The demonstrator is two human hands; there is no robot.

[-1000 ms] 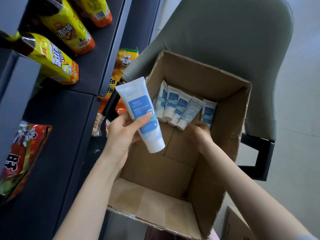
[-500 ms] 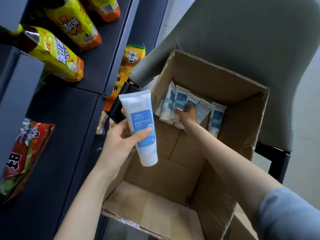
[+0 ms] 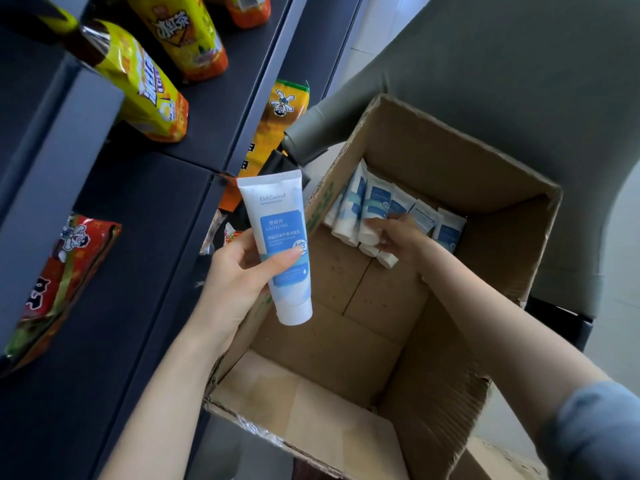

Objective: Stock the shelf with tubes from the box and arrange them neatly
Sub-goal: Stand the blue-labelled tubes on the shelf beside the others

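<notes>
My left hand [image 3: 239,271] holds a white and blue tube [image 3: 282,244] upright, cap down, above the left wall of the open cardboard box [image 3: 450,157]. Several more white and blue tubes [image 3: 446,228] lie in a row against the box's far wall. My right hand [image 3: 398,237] reaches deep into the box and its fingers curl round one tube [image 3: 372,216] near the left of the row, lifting its cap end. The dark shelf [image 3: 149,220] stands to the left of the box.
Yellow and orange drink bottles [image 3: 145,88] lie on the upper shelf board. Red and orange snack bags [image 3: 59,271] sit lower on the shelf and behind the box [image 3: 280,123]. A grey chair [image 3: 502,64] carries the box. More cardboard [image 3: 495,462] lies at bottom right.
My right hand has moved left along the row of tubes and taken hold of one. My left hand with its tube has stayed almost still. The camera has tilted slightly.
</notes>
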